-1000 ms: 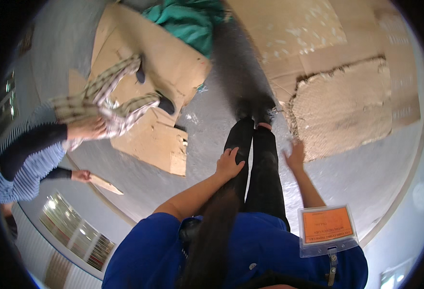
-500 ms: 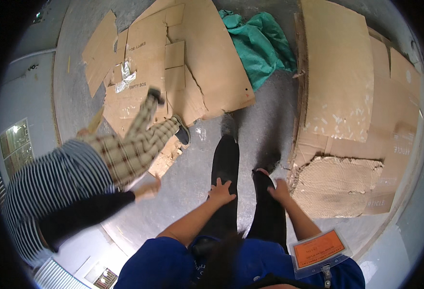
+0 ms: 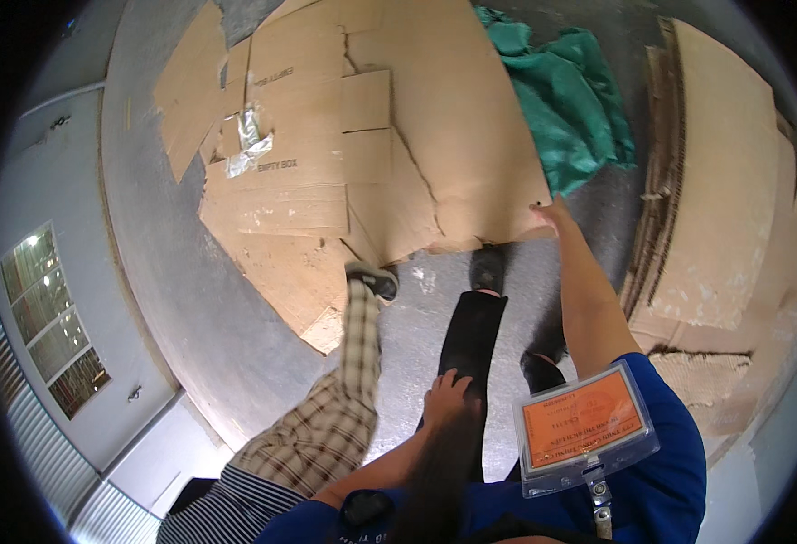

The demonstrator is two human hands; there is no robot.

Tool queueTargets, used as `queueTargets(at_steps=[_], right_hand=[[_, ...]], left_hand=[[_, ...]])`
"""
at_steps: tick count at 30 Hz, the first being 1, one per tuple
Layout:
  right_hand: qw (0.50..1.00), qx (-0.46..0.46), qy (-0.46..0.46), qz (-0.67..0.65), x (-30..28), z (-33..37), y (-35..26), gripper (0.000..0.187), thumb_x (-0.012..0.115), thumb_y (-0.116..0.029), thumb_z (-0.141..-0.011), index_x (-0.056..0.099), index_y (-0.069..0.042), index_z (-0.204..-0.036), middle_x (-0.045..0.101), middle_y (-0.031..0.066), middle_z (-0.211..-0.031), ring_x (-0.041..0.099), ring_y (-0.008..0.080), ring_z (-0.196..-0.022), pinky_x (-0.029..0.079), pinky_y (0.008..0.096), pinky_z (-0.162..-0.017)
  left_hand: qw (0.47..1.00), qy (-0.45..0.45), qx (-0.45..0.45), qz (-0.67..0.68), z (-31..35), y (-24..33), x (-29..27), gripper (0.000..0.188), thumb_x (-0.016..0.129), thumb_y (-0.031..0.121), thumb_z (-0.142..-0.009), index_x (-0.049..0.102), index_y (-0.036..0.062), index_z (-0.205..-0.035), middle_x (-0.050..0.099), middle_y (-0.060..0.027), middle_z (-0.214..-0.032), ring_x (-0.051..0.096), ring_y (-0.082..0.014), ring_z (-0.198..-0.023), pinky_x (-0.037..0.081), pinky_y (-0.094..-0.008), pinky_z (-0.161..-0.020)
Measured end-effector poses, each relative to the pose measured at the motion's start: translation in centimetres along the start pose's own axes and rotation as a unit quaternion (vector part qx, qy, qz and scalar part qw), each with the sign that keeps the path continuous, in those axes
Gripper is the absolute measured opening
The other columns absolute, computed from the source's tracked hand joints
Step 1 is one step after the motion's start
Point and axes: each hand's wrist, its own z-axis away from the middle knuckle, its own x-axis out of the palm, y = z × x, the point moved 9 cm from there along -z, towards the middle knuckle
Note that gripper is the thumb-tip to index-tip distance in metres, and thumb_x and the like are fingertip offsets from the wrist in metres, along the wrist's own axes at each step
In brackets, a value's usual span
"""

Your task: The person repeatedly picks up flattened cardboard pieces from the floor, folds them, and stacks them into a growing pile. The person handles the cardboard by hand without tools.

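My right hand reaches forward and pinches the near right corner of a large brown cardboard sheet. That sheet lies on the floor in a pile of flattened cardboard, partly under or against a torn flattened box with silvery tape on it. Resting on my black-trousered left leg near the knee, my left hand has its fingers spread and holds nothing. A crumpled green plastic cloth lies just beyond the sheet's right edge.
A second stack of flattened cardboard lies to my right. At my left stands a co-worker in checked trousers, one shoe at the pile's near edge. My badge hangs low in front. A wall with a window runs along the left.
My right hand has left my right leg and taken hold of the sheet's corner. The left hand stays on my leg. The co-worker has stepped back from the pile toward me.
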Motion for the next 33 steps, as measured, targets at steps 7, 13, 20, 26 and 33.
queueTargets(at_steps=[7, 13, 20, 26, 33], right_hand=[[0.997, -0.031, -0.031, 0.067, 5.1, -0.3, -6.1, 0.033, 0.055, -0.025, -0.073, 0.055, -0.001, -0.096, 0.060, 0.0159, -0.085, 0.059, 0.0268, -0.076, 0.046, 0.0369, -0.065], [0.945, -0.280, 0.053, 0.160, 4.4, 11.4, -22.9, 0.018, 0.052, -0.018, -0.073, 0.057, -0.002, -0.080, 0.058, 0.0155, -0.073, 0.057, 0.0304, -0.066, 0.043, 0.0378, -0.058], [0.949, -0.305, -0.033, -0.072, -12.9, 24.8, -38.2, 0.020, 0.053, -0.016, -0.075, 0.054, 0.004, -0.072, 0.051, 0.0057, -0.057, 0.049, 0.0085, -0.053, 0.038, 0.0263, -0.049], [0.851, -0.430, 0.046, 0.298, -21.3, 42.4, -47.4, 0.021, 0.055, -0.017, -0.072, 0.055, 0.003, -0.076, 0.054, 0.0170, -0.064, 0.054, 0.0270, -0.058, 0.040, 0.0344, -0.053], [0.763, -0.534, 0.035, 0.363, -24.7, 58.7, -45.5, 0.021, 0.052, -0.022, -0.072, 0.056, -0.002, -0.072, 0.055, 0.0174, -0.070, 0.055, 0.0297, -0.065, 0.041, 0.0393, -0.057]], left_hand=[[0.999, 0.025, -0.012, 0.028, -0.2, -1.2, -1.7, 0.046, 0.063, 0.032, -0.064, 0.052, 0.0141, -0.106, 0.042, -0.0117, -0.117, 0.040, -0.0299, -0.107, 0.036, -0.0425, -0.086], [0.999, 0.014, -0.037, 0.008, 0.4, -1.2, -0.7, 0.043, 0.062, 0.033, -0.064, 0.054, 0.0160, -0.104, 0.043, -0.0099, -0.116, 0.043, -0.0293, -0.105, 0.039, -0.0410, -0.084], [0.999, 0.011, -0.049, 0.011, 1.7, -0.5, 1.1, 0.044, 0.061, 0.035, -0.066, 0.054, 0.0153, -0.104, 0.043, -0.0094, -0.116, 0.041, -0.0288, -0.107, 0.038, -0.0421, -0.085], [0.994, 0.087, 0.011, 0.064, 2.4, 0.8, 1.0, 0.043, 0.059, 0.035, -0.068, 0.055, 0.0122, -0.104, 0.049, -0.0124, -0.110, 0.045, -0.0298, -0.102, 0.038, -0.0387, -0.086], [0.962, 0.147, 0.092, 0.212, 5.1, -1.9, -1.4, 0.037, 0.052, 0.034, -0.075, 0.057, 0.0050, -0.098, 0.057, -0.0189, -0.093, 0.053, -0.0327, -0.091, 0.040, -0.0375, -0.081]])
